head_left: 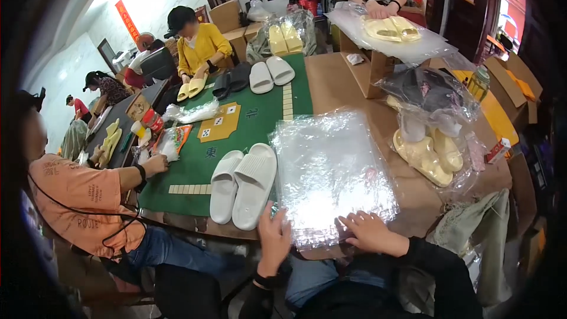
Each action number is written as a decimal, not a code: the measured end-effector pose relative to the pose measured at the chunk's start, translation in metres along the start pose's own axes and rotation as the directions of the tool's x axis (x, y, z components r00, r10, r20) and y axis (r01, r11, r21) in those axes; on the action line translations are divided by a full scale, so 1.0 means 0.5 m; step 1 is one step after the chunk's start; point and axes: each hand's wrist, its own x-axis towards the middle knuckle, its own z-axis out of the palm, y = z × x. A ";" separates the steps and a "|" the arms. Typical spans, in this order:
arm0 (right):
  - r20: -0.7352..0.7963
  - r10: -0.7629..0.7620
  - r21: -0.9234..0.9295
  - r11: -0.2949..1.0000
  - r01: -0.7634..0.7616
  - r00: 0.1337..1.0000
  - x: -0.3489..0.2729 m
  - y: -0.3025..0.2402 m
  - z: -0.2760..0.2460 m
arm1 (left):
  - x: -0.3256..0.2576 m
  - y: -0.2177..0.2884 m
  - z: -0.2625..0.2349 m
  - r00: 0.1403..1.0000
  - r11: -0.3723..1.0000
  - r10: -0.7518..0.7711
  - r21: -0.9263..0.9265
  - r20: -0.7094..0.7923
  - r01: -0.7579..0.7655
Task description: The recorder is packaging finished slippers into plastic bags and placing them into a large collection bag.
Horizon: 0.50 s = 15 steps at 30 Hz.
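Observation:
In front of me lies a stack of transparent plastic bags [331, 165], shiny and slightly wrinkled. My right hand [371, 233] rests flat on its near right part with fingers spread. At the near left corner of the stack is my left hand [275, 241], fingers raised and apart, with nothing visible in it. Just beyond that hand, a pair of light grey slide slippers, the left one [224, 189] and the right one [256, 186], sits side by side on the green mat [183, 168], soles down.
Bagged yellow slippers [434, 156] lie to the right, beside a dark bagged item [428, 91]. Farther off are black slippers [231, 80] and another light grey pair [271, 74]. Co-workers handle slippers across the table; one in an orange shirt [82, 201] sits at left.

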 end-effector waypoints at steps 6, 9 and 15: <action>-0.159 -0.048 -0.051 0.998 0.040 0.986 0.014 0.000 0.031 | 0.054 -0.142 -0.053 0.988 0.974 -0.085 0.200 -0.129 0.110; -0.304 -0.146 -0.117 0.986 0.115 0.942 0.020 -0.003 0.034 | 0.093 -0.214 -0.044 0.994 0.961 -0.067 0.262 -0.088 0.088; -0.186 -0.194 0.030 0.979 0.203 0.963 0.045 -0.012 0.044 | 0.161 -0.314 -0.032 0.984 0.950 -0.148 0.291 0.100 0.113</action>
